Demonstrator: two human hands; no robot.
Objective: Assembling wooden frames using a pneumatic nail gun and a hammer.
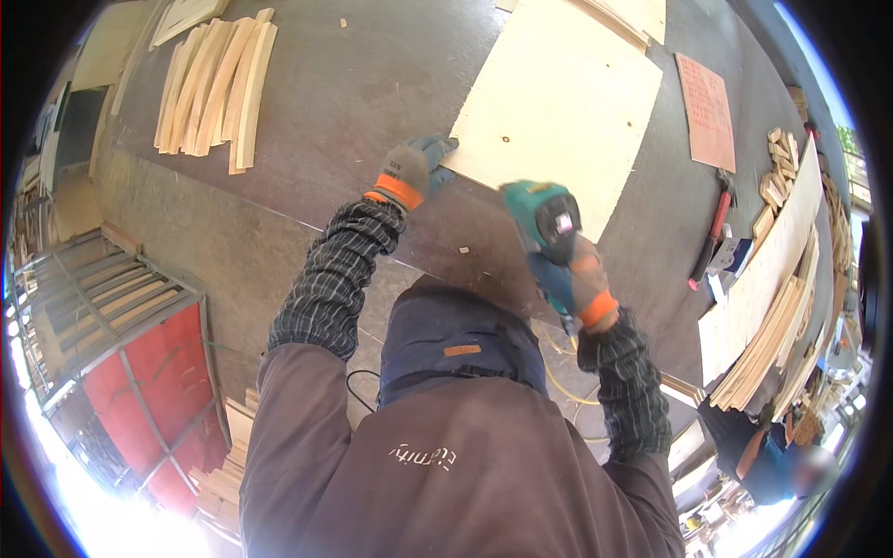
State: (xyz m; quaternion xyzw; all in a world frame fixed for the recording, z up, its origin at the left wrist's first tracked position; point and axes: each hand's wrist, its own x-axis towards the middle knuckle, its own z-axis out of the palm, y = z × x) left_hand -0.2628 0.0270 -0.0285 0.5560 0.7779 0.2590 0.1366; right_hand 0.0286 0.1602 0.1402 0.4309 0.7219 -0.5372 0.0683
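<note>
A pale plywood panel point(567, 112) lies on the dark tabletop in front of me, with a few small dark marks on its face. My left hand point(414, 172), in a grey and blue glove with an orange cuff, holds the panel's near left corner between fingers and thumb. In my right hand point(579, 284), gloved alike, is a teal nail gun point(539, 209), slightly blurred. It is over the panel's near edge; its tip is hidden. A yellow hose point(563, 383) hangs below that hand.
Wooden slats point(216, 88) lie at the far left. On the right are a reddish sheet point(705, 112), a red-handled hammer point(714, 228), small wood blocks point(779, 167) and long boards point(767, 270). A red-sided metal rack point(153, 400) stands lower left. Another person point(758, 456) is at lower right.
</note>
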